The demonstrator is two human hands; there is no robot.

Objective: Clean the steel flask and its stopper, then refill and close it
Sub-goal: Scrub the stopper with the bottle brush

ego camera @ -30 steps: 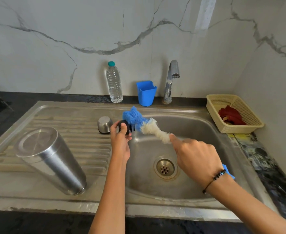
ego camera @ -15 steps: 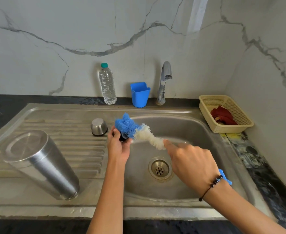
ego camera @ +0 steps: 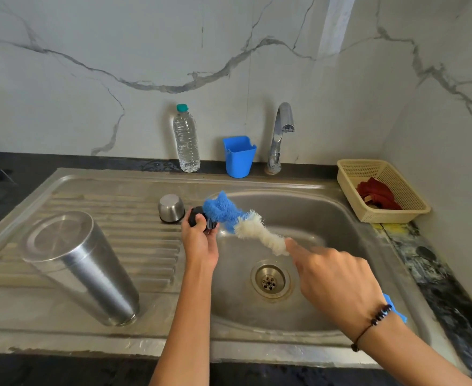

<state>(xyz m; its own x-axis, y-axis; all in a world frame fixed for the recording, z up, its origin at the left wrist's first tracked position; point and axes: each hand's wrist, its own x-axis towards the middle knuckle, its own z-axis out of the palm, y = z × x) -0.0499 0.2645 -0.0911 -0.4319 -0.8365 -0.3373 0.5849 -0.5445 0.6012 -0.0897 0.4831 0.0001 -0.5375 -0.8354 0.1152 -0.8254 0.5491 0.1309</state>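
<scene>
Left hand (ego camera: 200,240): fingers and thumb curled round black stopper (ego camera: 198,215), held over left rim of sink basin (ego camera: 326,218).
Right hand (ego camera: 338,280): wrapped round handle of bottle brush (ego camera: 243,221), index finger laid straight along shaft toward bristles; blue handle end showing past wrist; beaded bracelet (ego camera: 379,316) on wrist.
Bottle brush: blue bristle tip pressed against stopper, white bristle section behind it, shaft slanting down to right hand.
Steel flask (ego camera: 78,266): inverted on ribbed drainboard (ego camera: 134,246), mouth down, flat base up, well left of hands.
Steel cap (ego camera: 171,208): inverted on drainboard, just beside left hand, dark rim at bottom.
Plastic water bottle (ego camera: 186,140): upright at back of counter, teal cap, clear water inside, level hard to read.
Blue plastic cup (ego camera: 239,157): upright between bottle and tap (ego camera: 280,135); contents not visible.
Cream mesh basket (ego camera: 349,176): on counter right of basin, red cloth (ego camera: 377,193) inside.
Sink basin: stainless, round drain strainer (ego camera: 269,281) at centre.
Surface: dark stone counter (ego camera: 62,369) around steel sink unit.
Room: white marble-pattern wall (ego camera: 117,51) with grey veins, behind and at right.
</scene>
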